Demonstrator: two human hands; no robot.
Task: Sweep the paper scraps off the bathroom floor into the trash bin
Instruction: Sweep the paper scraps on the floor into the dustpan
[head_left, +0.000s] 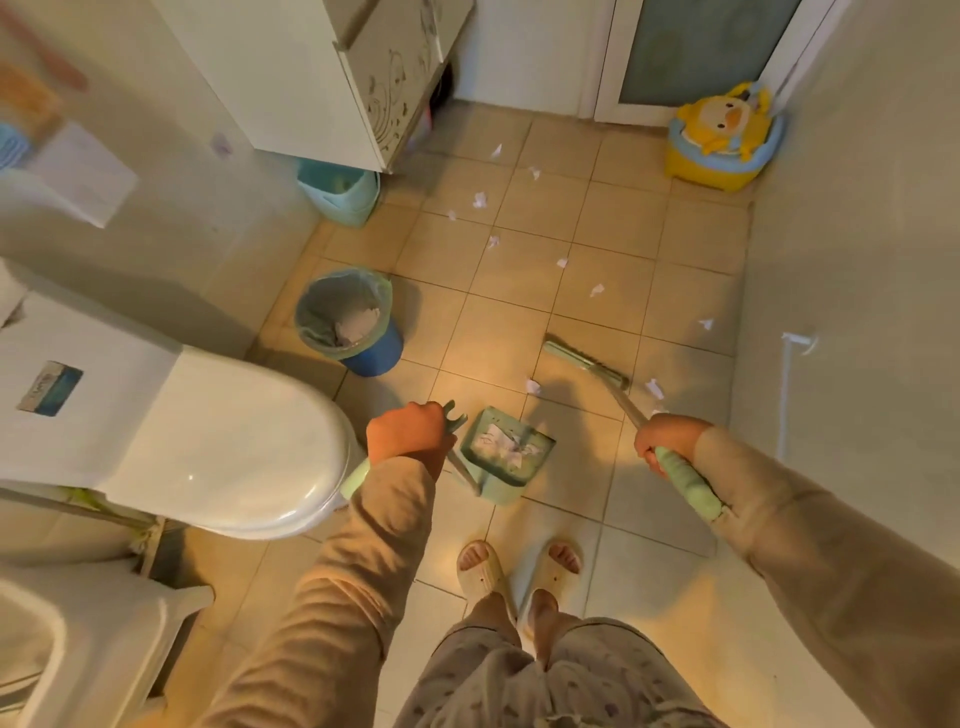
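My left hand (408, 434) grips the handle of a green dustpan (506, 457), which sits on the tiled floor just in front of my feet with some white paper scraps inside. My right hand (665, 441) grips the green handle of a broom (685, 480); the broom head (584, 361) rests on the floor ahead and to the right of the dustpan. Two paper scraps (533, 387) lie close to the broom head, and several more (479, 200) are strewn across the tiles toward the door. A blue trash bin (358, 322) with a green liner stands left of the dustpan, holding crumpled paper.
A white toilet (218, 441) with its lid down fills the left. Behind the bin are a teal basket (340, 192) and a white cabinet (322, 78). A yellow duck potty (724, 137) sits by the door at the far right. My slippered feet (519, 571) stand below the dustpan.
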